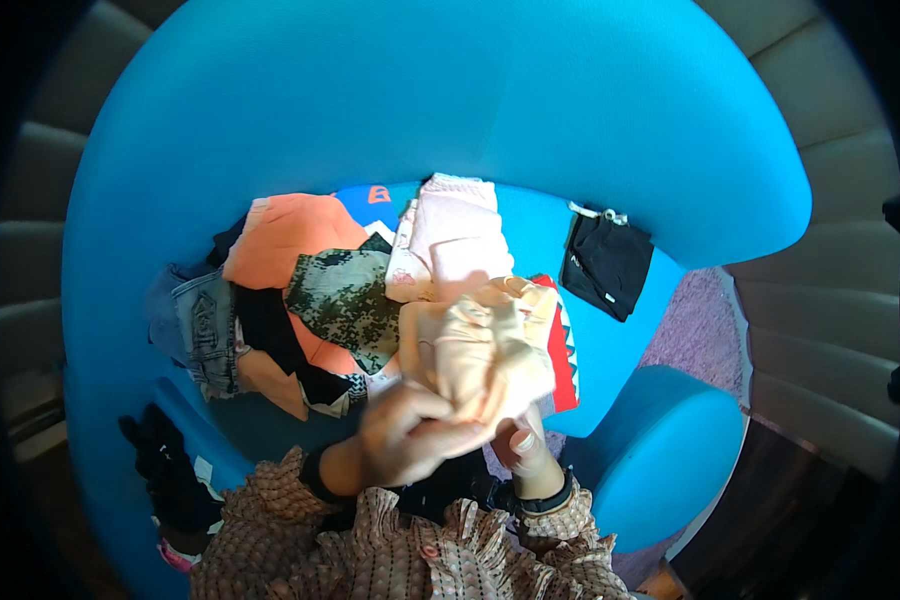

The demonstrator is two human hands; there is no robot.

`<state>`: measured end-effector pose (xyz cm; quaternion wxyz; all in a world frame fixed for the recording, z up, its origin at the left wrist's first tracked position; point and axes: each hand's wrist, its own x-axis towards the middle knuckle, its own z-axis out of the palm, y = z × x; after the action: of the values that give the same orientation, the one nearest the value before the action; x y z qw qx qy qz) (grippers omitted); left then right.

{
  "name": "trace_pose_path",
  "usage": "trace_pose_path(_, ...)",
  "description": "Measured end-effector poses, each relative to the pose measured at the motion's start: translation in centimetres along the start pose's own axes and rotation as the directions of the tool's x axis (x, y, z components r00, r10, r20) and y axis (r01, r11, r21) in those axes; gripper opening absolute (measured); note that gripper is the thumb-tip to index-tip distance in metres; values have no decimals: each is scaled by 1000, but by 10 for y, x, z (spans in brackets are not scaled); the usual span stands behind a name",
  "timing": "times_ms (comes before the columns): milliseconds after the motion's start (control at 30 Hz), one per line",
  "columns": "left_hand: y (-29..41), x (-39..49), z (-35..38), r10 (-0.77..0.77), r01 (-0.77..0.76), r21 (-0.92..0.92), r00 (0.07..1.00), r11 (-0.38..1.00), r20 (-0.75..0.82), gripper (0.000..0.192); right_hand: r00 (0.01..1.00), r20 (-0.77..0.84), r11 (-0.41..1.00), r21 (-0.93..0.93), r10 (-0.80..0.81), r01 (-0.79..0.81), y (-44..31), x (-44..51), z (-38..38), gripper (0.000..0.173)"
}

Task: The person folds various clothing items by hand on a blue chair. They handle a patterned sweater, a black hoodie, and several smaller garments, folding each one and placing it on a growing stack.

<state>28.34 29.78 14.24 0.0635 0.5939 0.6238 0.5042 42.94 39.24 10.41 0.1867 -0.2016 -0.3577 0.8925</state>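
Observation:
Both hands hold a bunched pale yellow garment (495, 352) in front of me, low over the seat; it is partly blurred. My left hand (412, 435) grips its lower left edge, fingers curled. My right hand (525, 450) is at its lower right edge, partly hidden beneath the cloth. Behind the garment lie folded pale pink clothes (461, 232) and a red folded cloth (562, 367) with a patterned edge. To the left is a heap with a camouflage garment (345, 300), an orange garment (292, 236) and denim with a pocket (214, 330).
A blue sofa (450, 90) curves around the clothes. Black folded shorts with a white drawstring (607, 266) lie at the seat's right. A blue padded armrest (656, 457) stands at the lower right, and black fabric (169, 472) lies at the lower left. Purple carpet (694, 330) shows beyond.

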Motion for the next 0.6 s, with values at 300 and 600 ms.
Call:
trace_pose_path(300, 28, -16, -69, 167, -133, -275, 981, 952, 103, 44, 950, -153, 954, -165, -274, 249, -57, -33, 92, 59)
trace_pose_path(600, -34, -30, -120, -400, 515, -503, 857, 694, 324, 74, 918, 353, 982, 28, -182, 184, -66, -35, 135, 67)
